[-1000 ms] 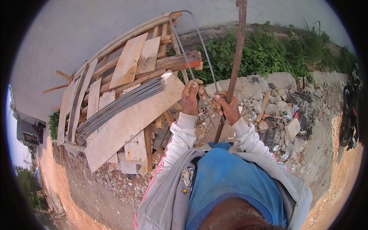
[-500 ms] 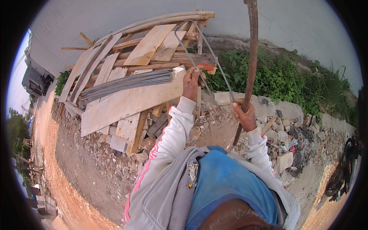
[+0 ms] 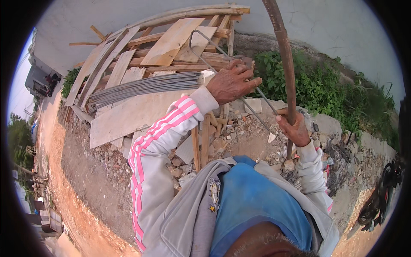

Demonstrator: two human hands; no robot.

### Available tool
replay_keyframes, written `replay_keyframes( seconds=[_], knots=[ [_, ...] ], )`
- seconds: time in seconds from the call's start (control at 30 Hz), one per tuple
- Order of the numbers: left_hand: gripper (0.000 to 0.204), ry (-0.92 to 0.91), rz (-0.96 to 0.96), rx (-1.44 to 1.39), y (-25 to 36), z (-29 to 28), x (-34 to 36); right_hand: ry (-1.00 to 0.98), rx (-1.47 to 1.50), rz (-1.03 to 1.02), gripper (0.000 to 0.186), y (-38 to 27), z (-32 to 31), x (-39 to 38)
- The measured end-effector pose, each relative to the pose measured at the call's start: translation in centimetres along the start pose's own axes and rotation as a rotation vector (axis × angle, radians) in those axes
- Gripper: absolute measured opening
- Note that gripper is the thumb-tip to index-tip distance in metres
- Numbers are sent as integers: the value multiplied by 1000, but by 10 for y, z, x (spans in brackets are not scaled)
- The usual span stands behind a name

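A thin grey metal rod (image 3: 267,101), bent into a long narrow U, slants in front of me with its bend at the far left. My left hand (image 3: 233,81) lies across it, back upward, the fingers curled over its legs. My right hand (image 3: 296,128) is closed round the lower part of a rusty brown pole (image 3: 286,51), which leans steeply past it. One leg of the rod ends beside the right thumb. The other leg's end hangs free over the rubble. How firmly the left fingers grip is partly hidden.
Planks and boards (image 3: 115,113) are piled against the pale wall (image 3: 334,25), with a bundle of straight grey rods (image 3: 145,92) on top. Rubble (image 3: 180,160) covers the ground nearby. Green plants (image 3: 312,85) grow along the wall. Dark objects (image 3: 381,192) stand at the far right.
My left hand has moved right along the bent rod, its back now turned up. My right hand has shifted right with the pole's lower end, and the rod lies more slanted.
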State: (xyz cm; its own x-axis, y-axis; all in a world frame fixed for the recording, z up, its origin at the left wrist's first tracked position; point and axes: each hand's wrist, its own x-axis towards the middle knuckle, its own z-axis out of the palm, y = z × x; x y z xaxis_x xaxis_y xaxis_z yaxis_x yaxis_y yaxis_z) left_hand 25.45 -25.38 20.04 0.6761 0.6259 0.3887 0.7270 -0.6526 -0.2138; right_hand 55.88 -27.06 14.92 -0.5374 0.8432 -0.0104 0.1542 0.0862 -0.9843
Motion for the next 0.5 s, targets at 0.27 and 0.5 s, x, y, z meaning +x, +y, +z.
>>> replay_keyframes(
  seconds=[0.27, 0.5],
  knots=[
    [19, -44, -289, -242, -118, -4, -18, 635, -687, -354, 31, -65, -96, 17],
    [30, 606, -606, -1239, -164, 25, 31, 754, -156, -186, 34, -20, -52, 57]
  ],
)
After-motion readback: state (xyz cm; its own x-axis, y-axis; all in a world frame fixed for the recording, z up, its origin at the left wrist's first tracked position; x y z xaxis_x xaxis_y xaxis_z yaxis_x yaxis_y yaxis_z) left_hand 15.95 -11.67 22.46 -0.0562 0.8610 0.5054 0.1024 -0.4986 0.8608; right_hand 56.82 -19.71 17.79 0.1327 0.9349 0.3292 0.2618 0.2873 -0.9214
